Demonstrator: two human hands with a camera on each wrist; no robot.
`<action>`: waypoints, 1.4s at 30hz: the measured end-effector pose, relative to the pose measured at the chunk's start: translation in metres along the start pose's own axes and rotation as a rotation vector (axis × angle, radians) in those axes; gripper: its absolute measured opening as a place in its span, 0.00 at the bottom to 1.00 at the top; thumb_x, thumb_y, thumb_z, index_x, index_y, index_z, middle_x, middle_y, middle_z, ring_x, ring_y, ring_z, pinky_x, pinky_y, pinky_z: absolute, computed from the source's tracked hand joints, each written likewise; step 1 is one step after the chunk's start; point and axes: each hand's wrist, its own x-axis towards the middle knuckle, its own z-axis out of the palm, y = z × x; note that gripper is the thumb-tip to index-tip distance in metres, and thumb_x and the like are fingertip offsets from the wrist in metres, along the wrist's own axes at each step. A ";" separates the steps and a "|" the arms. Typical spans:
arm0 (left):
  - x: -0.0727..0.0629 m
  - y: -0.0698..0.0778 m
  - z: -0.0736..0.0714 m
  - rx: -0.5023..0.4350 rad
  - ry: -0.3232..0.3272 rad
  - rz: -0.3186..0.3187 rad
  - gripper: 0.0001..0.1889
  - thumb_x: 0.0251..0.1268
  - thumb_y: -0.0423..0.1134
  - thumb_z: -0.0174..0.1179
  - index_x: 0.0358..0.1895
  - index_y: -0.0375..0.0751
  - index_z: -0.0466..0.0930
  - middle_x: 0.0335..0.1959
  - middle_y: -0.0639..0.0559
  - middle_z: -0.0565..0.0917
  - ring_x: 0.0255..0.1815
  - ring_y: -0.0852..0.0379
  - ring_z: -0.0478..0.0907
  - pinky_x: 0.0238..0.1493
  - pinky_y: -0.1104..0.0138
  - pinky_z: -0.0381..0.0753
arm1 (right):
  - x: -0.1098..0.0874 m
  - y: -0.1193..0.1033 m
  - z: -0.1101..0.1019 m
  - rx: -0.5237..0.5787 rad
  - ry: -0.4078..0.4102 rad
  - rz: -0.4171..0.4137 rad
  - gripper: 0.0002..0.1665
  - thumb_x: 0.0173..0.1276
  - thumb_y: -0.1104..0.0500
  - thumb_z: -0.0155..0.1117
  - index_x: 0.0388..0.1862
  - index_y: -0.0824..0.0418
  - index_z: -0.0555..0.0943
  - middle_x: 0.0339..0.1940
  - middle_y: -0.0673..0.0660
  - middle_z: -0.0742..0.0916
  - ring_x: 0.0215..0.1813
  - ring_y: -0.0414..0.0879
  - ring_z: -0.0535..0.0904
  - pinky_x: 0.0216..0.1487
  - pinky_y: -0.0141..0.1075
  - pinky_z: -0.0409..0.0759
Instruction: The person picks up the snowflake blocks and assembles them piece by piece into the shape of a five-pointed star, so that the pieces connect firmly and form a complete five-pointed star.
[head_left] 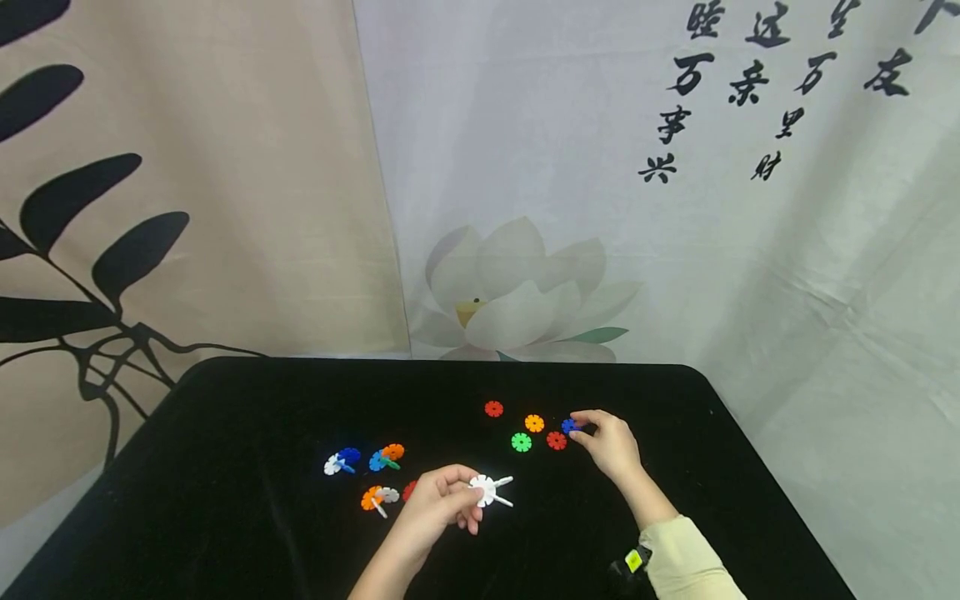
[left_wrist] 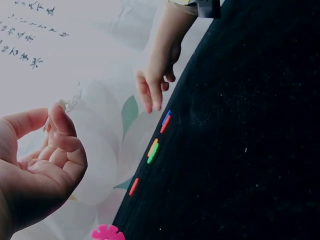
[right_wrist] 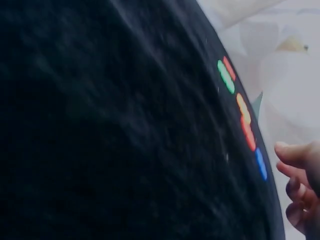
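My left hand [head_left: 447,498] pinches a white snowflake disc piece [head_left: 486,490] between thumb and fingers; two white discs seen edge-on stick out from its right side. In the left wrist view that white piece [left_wrist: 75,97] shows at the fingertips of the left hand [left_wrist: 47,162]. My right hand [head_left: 611,446] hovers over a blue snowflake disc [head_left: 570,426], thumb and forefinger apart. The right wrist view shows the blue disc [right_wrist: 261,164] lying on the black cloth, separate from the right hand [right_wrist: 300,180]. Beside it lie red [head_left: 557,440], orange [head_left: 534,423] and green [head_left: 521,442] discs.
Another red disc [head_left: 493,408] lies farther back. On the left stand joined disc pieces: blue and white [head_left: 342,460], blue, orange and green [head_left: 386,456], orange and white [head_left: 378,498]. A red piece [head_left: 408,490] is partly behind the left hand. A printed curtain [head_left: 525,167] hangs behind the table.
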 end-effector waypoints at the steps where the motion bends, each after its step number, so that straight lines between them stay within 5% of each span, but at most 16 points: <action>1: 0.000 0.000 0.000 0.000 -0.002 0.000 0.12 0.65 0.34 0.60 0.46 0.29 0.77 0.26 0.45 0.83 0.22 0.59 0.79 0.29 0.71 0.77 | 0.002 0.003 0.000 -0.013 -0.009 0.009 0.16 0.59 0.59 0.72 0.47 0.58 0.85 0.41 0.53 0.86 0.25 0.42 0.70 0.24 0.36 0.68; 11: 0.000 0.001 0.000 0.001 -0.005 0.000 0.11 0.65 0.34 0.60 0.45 0.29 0.77 0.25 0.48 0.83 0.22 0.59 0.79 0.29 0.71 0.77 | 0.014 0.014 0.004 -0.089 -0.071 0.062 0.18 0.59 0.56 0.72 0.49 0.58 0.84 0.40 0.54 0.85 0.44 0.52 0.79 0.39 0.48 0.76; 18: -0.001 0.004 -0.001 0.012 0.004 -0.002 0.12 0.64 0.33 0.60 0.45 0.28 0.76 0.24 0.49 0.83 0.22 0.60 0.78 0.29 0.71 0.77 | 0.016 0.018 0.008 -0.093 -0.071 0.090 0.16 0.59 0.55 0.72 0.46 0.57 0.85 0.39 0.53 0.84 0.41 0.49 0.78 0.37 0.46 0.76; 26: -0.001 0.004 -0.001 0.010 0.013 0.011 0.10 0.64 0.33 0.60 0.43 0.29 0.77 0.24 0.48 0.83 0.22 0.60 0.79 0.28 0.71 0.77 | 0.007 0.015 0.007 0.100 0.052 0.145 0.06 0.58 0.61 0.72 0.31 0.60 0.82 0.25 0.50 0.85 0.28 0.44 0.77 0.28 0.37 0.73; 42: -0.003 0.008 -0.001 0.039 0.037 0.026 0.09 0.66 0.35 0.60 0.42 0.30 0.76 0.25 0.45 0.83 0.22 0.58 0.79 0.30 0.70 0.77 | -0.042 -0.044 -0.014 0.466 0.117 0.083 0.05 0.59 0.63 0.71 0.34 0.62 0.84 0.26 0.53 0.86 0.20 0.41 0.67 0.21 0.31 0.65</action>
